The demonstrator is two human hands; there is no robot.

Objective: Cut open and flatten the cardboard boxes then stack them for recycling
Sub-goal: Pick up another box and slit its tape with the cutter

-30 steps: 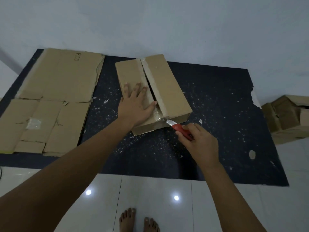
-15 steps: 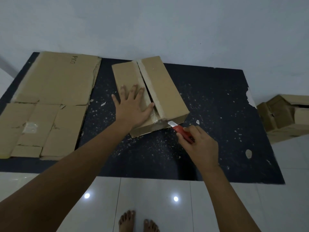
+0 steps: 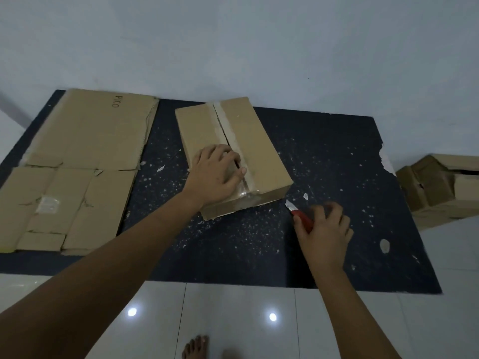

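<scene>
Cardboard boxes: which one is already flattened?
The flattened cardboard on the mat's left, marked "PICO". The box under the left hand and the crumpled box at right still have volume.

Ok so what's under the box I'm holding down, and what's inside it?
The cardboard box sits on the dark speckled mat, which covers the tiled floor beneath. Its flaps are closed, with the left hand on top, so the inside can't be seen.
</scene>
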